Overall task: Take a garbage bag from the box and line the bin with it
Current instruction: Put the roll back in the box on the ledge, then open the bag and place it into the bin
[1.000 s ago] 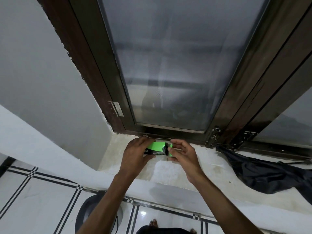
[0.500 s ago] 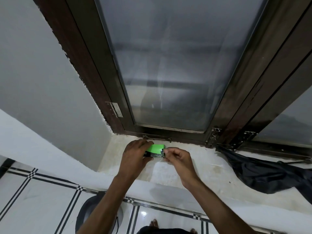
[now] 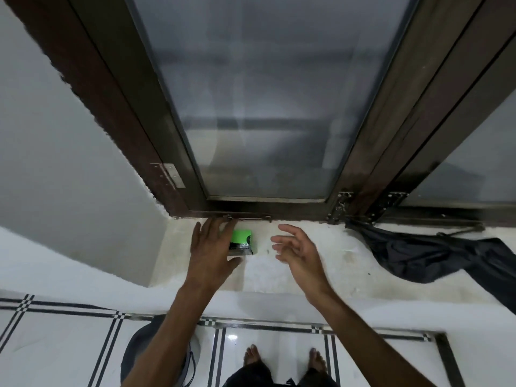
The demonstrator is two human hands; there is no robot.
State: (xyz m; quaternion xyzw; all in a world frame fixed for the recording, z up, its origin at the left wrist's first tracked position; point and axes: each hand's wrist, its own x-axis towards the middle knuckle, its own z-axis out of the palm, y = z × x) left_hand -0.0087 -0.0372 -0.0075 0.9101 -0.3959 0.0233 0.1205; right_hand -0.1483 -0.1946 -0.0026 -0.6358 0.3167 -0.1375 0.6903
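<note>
Green box (image 3: 242,241) lies on the window ledge (image 3: 321,263), just below the window frame; contents not visible. Left hand (image 3: 212,250) sits at the box's 9 o'clock, fingers straight, covering its left end. Right hand (image 3: 297,248), at 3 o'clock, hangs apart, fingers relaxed, holding nothing. Dark bin (image 3: 139,356) stands on the floor at 7 o'clock; interior hidden. Black bag (image 3: 435,255) lies crumpled on the ledge at 3 o'clock.

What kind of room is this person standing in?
Probably a tiled room in a home, at a window ledge. The signs: a frosted glass pane in a dark wooden frame, a pale stone sill, and glossy white floor tiles with black stripes.
</note>
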